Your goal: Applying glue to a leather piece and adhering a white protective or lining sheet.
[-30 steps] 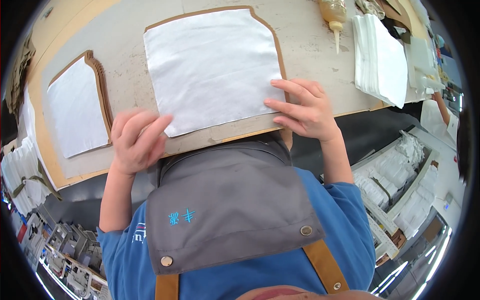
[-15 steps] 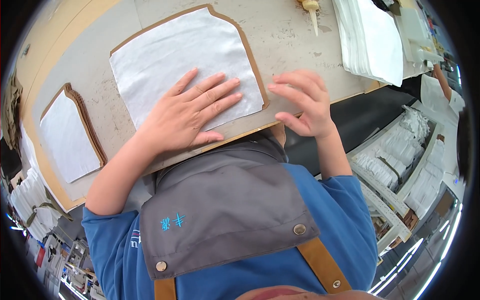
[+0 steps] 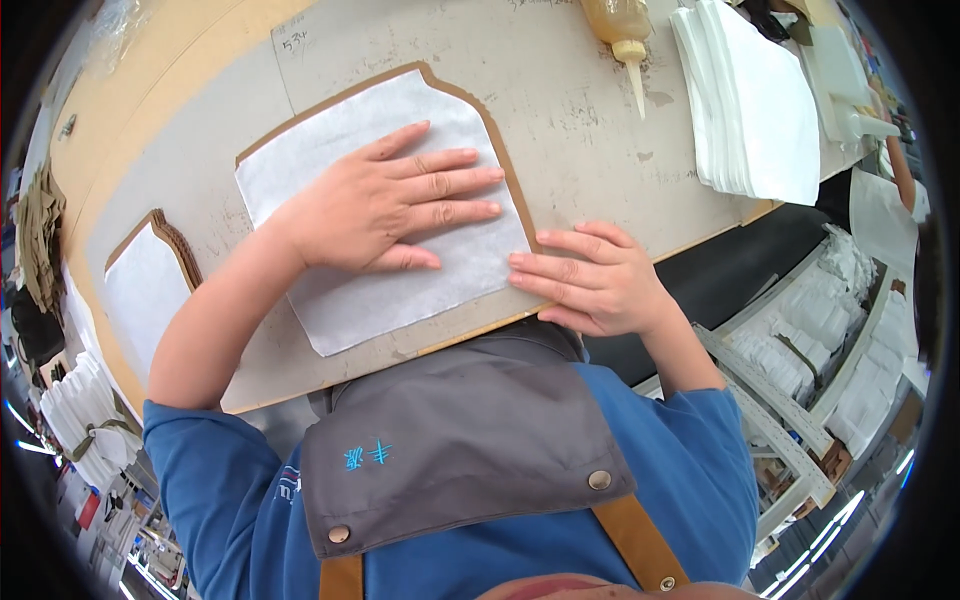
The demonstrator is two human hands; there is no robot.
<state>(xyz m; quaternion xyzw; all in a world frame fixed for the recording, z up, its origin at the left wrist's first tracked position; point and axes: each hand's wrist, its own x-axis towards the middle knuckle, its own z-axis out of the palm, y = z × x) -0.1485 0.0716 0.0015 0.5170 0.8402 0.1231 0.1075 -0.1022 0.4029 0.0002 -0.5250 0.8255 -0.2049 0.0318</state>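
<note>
A white fabric-like sheet (image 3: 400, 310) lies on a slightly larger brown panel (image 3: 513, 190) of the same shape, whose edge shows along the top and right side. My left hand (image 3: 400, 205) rests flat on the middle of the sheet, fingers spread and pointing right. At the lower right corner, the fingertips of my right hand (image 3: 605, 280) touch the edge of the sheet and panel. Its fingers are stretched out and hold nothing. Both pieces sit close to the table's front edge.
At the left is a stack of smaller white-topped brown pieces (image 3: 145, 290). A bottle with a pointed nozzle (image 3: 612, 25) lies at the far side, beside a pile of white sheets (image 3: 760, 110). Bundled white pieces fill a rack (image 3: 800, 330) at right.
My left hand has moved farther up the sheet, away from the front edge. My right hand has come down from above the table onto the lower right corner. The view has shifted.
</note>
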